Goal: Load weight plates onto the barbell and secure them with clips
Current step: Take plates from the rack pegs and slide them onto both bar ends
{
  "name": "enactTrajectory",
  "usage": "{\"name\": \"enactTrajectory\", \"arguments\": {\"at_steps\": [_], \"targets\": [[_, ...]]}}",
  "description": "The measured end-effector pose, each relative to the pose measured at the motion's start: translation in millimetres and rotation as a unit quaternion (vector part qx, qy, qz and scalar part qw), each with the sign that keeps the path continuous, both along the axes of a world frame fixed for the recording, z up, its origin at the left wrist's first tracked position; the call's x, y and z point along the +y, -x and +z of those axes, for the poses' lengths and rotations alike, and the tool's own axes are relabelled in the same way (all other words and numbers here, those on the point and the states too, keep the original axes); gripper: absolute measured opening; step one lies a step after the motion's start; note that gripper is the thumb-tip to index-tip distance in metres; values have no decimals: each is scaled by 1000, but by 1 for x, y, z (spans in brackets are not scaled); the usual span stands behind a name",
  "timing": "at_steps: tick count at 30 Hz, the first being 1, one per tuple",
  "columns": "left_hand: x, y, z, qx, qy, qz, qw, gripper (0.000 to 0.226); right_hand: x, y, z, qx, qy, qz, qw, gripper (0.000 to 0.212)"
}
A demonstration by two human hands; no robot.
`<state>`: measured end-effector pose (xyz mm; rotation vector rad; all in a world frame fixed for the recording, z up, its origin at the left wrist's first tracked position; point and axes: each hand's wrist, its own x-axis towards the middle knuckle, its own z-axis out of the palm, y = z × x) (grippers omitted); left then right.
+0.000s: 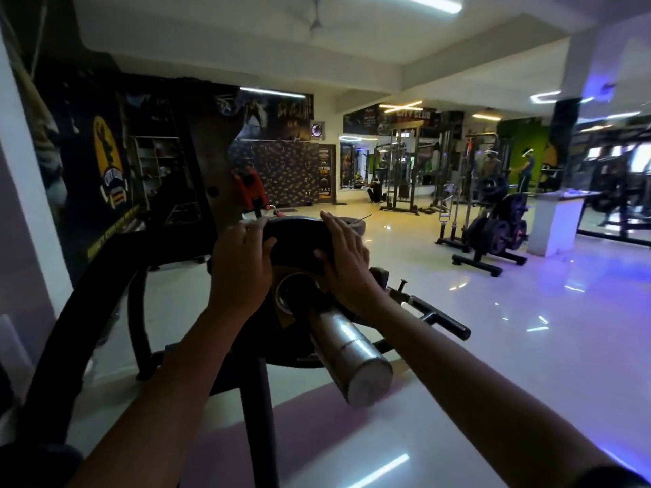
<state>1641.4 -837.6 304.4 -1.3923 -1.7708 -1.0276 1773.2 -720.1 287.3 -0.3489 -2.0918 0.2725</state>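
A black weight plate (297, 241) sits on the steel barbell sleeve (347, 350), whose free end points toward me. My left hand (239, 265) grips the plate's left rim with the thumb over its face. On the right rim lies my right hand (347, 257), fingers stretched up along the edge. A larger black plate (281, 343) is behind it on the same sleeve. No clip shows on the sleeve.
A dark rack frame (197, 163) stands left of the bar, with a black post (255, 417) below it. A threaded handle and bar (428, 313) jut out to the right. A plate tree (493, 234) stands across the glossy white floor. People are far back.
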Motion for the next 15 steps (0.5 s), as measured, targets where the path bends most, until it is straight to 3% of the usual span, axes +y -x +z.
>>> {"name": "enactTrajectory", "arguments": {"at_steps": [5, 10, 15], "targets": [[39, 60, -12, 120, 25, 11, 992, 52, 52, 51, -19, -44, -98, -37, 994, 68], [70, 109, -11, 138, 89, 44, 985, 64, 96, 100, -15, -118, -147, -74, 979, 71], [90, 130, -12, 164, 95, 85, 978, 69, 121, 128, -8, -154, -157, -84, 972, 80]]}}
